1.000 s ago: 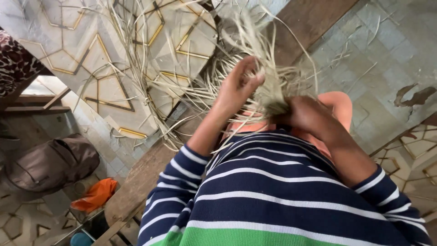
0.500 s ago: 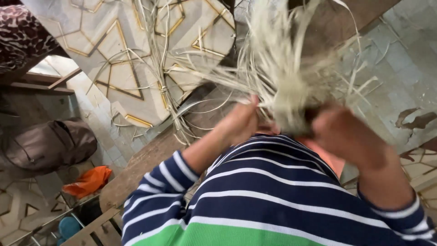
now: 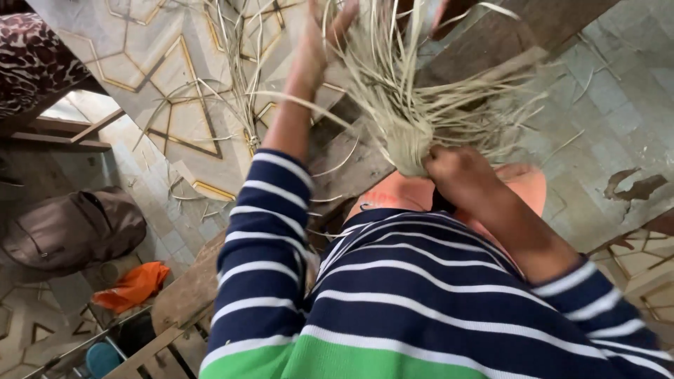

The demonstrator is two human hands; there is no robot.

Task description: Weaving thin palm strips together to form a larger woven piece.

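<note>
A bundle of pale dried straw strips (image 3: 414, 105) fans out above my lap, gathered tight at its lower end. My right hand (image 3: 456, 172) grips that gathered end. My left hand (image 3: 319, 42) is raised near the top of the view, its fingers pinching one or a few long strands pulled up out of the bundle. Both arms wear navy sleeves with white stripes. An orange-pink cloth (image 3: 523, 186) shows under my right wrist.
Loose strips (image 3: 239, 91) lie scattered on the patterned tile floor (image 3: 140, 63). A wooden plank (image 3: 491, 42) runs diagonally below the bundle. A brown bag (image 3: 70, 228) and an orange rag (image 3: 133, 286) lie at the left. A person's patterned garment (image 3: 35, 60) is at the top left.
My left hand has left the bundle's base and risen high, drawing strands upward. The right hand keeps its hold on the gathered end.
</note>
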